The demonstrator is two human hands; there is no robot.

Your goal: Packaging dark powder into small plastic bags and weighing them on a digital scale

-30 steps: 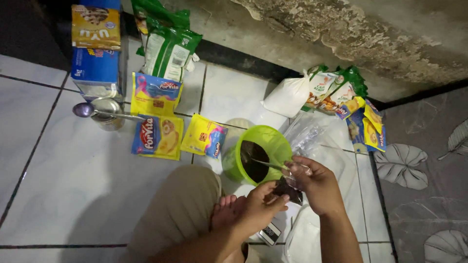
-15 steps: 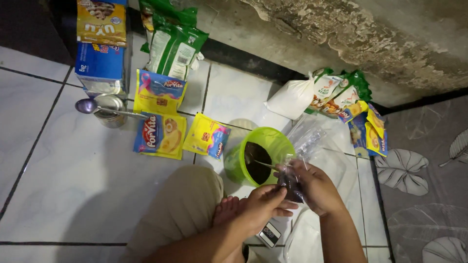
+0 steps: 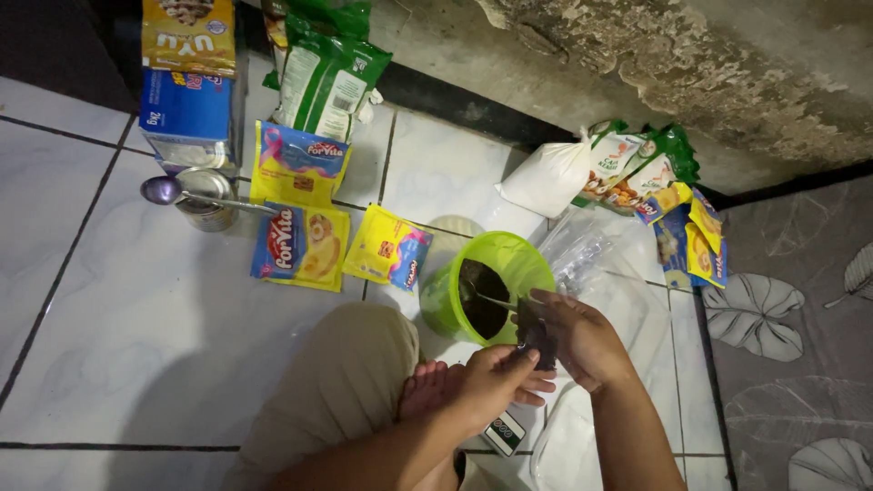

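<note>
Together left hand [image 3: 496, 382] and right hand [image 3: 582, 336] pinch dark sachet [image 3: 535, 335], fingers closed, beside green bowl [image 3: 518, 264]

Bare forearms without sleeves, both hands ringless, tan trousers [image 3: 336, 382] on one bent leg, foot [image 3: 427, 386] bare.

White glossy floor tiles [image 3: 118, 364], dark grout; rough crumbling wall [image 3: 691, 64]; leaf-patterned grey tiles [image 3: 800, 300] right.

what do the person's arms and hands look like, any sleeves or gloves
Both hands are bare, the left hand and the right hand: no gloves, and no rings or watch that can be made out. The forearms are bare too, with no sleeve in view. The light is dim.
</note>
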